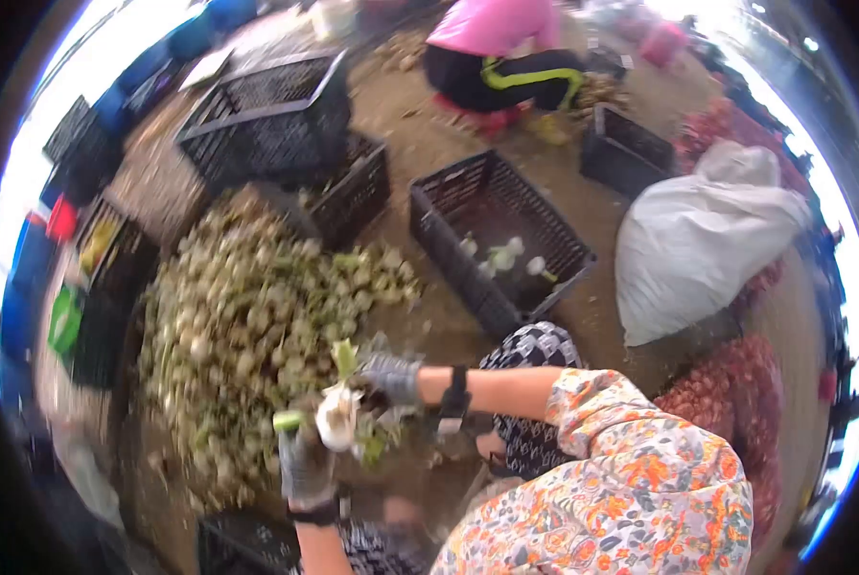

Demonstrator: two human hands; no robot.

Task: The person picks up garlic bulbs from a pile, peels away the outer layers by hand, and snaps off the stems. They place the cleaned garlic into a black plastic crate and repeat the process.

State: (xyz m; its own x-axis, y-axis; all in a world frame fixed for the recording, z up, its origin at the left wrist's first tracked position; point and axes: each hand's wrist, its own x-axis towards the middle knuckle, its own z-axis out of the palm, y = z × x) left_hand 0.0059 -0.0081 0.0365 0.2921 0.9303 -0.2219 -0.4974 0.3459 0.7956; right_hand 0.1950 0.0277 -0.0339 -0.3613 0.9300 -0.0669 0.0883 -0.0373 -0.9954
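Observation:
My left hand [307, 470], in a grey glove, has its fingers wrapped round an object with a pale green end [288, 421]; I cannot make out whether this is a handle or a stalk. A round white bulb [336, 420] with green leaves is between my hands. My right hand [391, 377], also gloved, is closed at the bulb's right side, its fingers partly hidden and blurred. Just beyond both hands lies a large heap of similar pale bulbs [247, 331] with green tops.
A black crate [554, 230] with a few bulbs stands right of the heap; more black crates [266, 134] are behind it. A white sack [703, 244] and red mesh sacks [736, 402] lie at right. Another person [497, 57] in pink crouches at the top.

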